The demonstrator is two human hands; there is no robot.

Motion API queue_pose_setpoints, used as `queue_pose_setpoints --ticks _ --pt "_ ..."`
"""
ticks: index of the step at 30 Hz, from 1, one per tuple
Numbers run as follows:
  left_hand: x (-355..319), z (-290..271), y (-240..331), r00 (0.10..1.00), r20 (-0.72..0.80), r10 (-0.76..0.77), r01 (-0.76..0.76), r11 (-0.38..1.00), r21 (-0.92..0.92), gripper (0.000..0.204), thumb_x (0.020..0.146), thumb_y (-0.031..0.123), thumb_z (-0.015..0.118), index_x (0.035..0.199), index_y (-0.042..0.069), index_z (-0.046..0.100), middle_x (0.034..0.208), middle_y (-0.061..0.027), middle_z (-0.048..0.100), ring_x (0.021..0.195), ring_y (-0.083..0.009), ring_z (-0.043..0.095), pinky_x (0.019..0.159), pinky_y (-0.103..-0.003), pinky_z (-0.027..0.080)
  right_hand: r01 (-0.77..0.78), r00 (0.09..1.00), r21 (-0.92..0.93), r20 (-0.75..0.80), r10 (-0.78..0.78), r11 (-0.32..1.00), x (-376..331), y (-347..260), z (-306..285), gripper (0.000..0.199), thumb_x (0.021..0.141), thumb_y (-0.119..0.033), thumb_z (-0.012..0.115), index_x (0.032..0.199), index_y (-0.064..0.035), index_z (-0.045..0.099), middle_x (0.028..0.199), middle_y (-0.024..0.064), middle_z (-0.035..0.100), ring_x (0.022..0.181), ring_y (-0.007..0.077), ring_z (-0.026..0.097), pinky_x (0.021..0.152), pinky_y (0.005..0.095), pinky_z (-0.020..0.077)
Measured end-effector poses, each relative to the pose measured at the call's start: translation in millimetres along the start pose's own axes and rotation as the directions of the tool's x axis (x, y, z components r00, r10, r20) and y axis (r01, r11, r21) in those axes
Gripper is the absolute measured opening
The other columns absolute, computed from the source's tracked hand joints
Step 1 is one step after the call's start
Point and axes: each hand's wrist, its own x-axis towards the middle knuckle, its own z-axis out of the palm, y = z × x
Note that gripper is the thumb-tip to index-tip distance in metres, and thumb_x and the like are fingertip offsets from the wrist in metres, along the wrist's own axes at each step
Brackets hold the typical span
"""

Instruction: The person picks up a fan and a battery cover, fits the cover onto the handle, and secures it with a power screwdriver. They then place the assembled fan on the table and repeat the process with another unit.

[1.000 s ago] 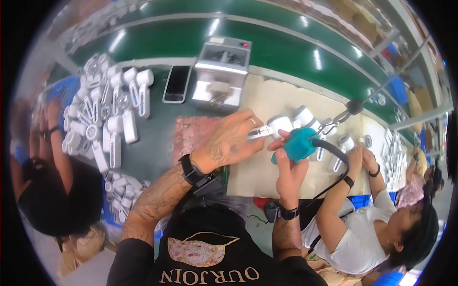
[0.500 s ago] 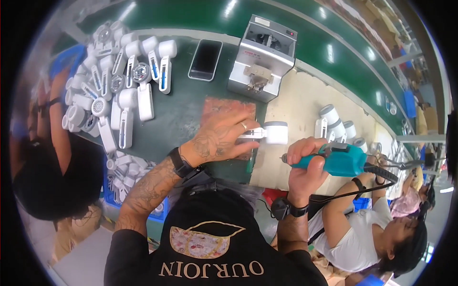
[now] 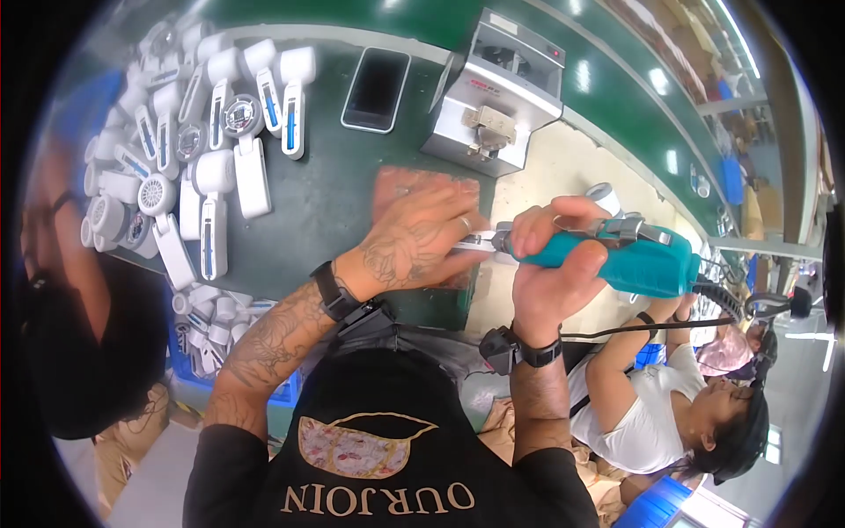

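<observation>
My left hand point(image 3: 412, 238) is closed around a white handheld fan point(image 3: 478, 239), pressing it down over a worn red pad point(image 3: 393, 182). Only part of the fan's handle shows between the fingers; the rest lies behind the hands and the tool. A teal electric screwdriver point(image 3: 647, 264) is gripped in my right hand point(image 3: 554, 286), held nearly level. Its tip points left and meets the fan's handle beside my left fingertips; the exact contact spot is too small to make out.
Many white handheld fans point(image 3: 211, 167) are heaped at the left, with more parts in a blue crate point(image 3: 280, 392) below. A phone point(image 3: 376, 90) and a grey metal machine point(image 3: 502, 106) stand at the back. Co-workers sit at both sides. The screwdriver's black cord point(image 3: 634, 328) trails right.
My right hand has brought the screwdriver up and left, from beside the fan to its handle. My left hand keeps its hold on the fan. The whole view has shifted slightly.
</observation>
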Motion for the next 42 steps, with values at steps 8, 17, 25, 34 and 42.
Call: queue_pose_setpoints --ticks 8,17,25,34,42 --pt "-3 2 -1 0.999 0.020 -0.027 0.026 0.999 0.044 0.036 0.080 0.032 0.078 0.105 0.008 0.067 0.112 -0.0113 0.065 0.107 -0.0318 0.063 0.092 -0.042 0.052 -0.022 0.999 0.033 0.049 0.021 0.999 3 10 -3 0.066 0.094 -0.063 0.059 0.109 0.0008 0.053 0.064 0.0042 0.048 0.055 0.0165 0.048 0.053 0.0323 0.0401" --pt "0 2 0 0.998 0.033 -0.046 0.046 0.999 -0.010 0.035 0.080 0.027 0.078 0.105 0.007 0.062 0.109 -0.0119 0.064 0.105 -0.0326 0.061 0.091 -0.043 0.051 -0.007 0.997 -0.029 0.074 0.009 1.000 3 9 -3 0.068 0.093 -0.064 0.061 0.109 0.0022 0.053 0.063 0.0059 0.050 0.054 0.0174 0.050 0.054 0.0331 0.0426" --pt "4 0 -4 0.995 0.036 0.091 -0.089 0.995 -0.041 0.031 0.080 0.021 0.077 0.098 0.005 0.058 0.101 -0.0132 0.058 0.104 -0.0355 0.059 0.089 -0.045 0.049 -0.034 0.997 -0.019 0.063 0.035 0.999 7 11 -5 0.072 0.093 -0.064 0.060 0.112 0.0050 0.054 0.062 0.0055 0.049 0.053 0.0160 0.049 0.053 0.0319 0.0421" --pt "7 -1 -6 0.994 0.110 0.024 -0.002 0.982 -0.191 0.028 0.083 0.021 0.075 0.091 0.004 0.055 0.096 -0.0154 0.057 0.099 -0.0377 0.058 0.086 -0.044 0.047 -0.033 0.995 0.007 0.094 0.033 0.999 8 12 -9 0.074 0.095 -0.063 0.059 0.114 0.0077 0.053 0.062 0.0055 0.048 0.052 0.0156 0.048 0.051 0.0316 0.0423" --pt "9 -7 -1 0.991 0.133 0.015 0.013 0.979 -0.203 0.029 0.083 0.022 0.076 0.092 0.004 0.054 0.095 -0.0144 0.057 0.095 -0.0372 0.058 0.084 -0.044 0.047 -0.022 0.993 0.006 0.112 0.021 1.000 4 12 -9 0.073 0.094 -0.062 0.060 0.115 0.0081 0.053 0.064 0.0062 0.051 0.054 0.0162 0.050 0.053 0.0324 0.0441"
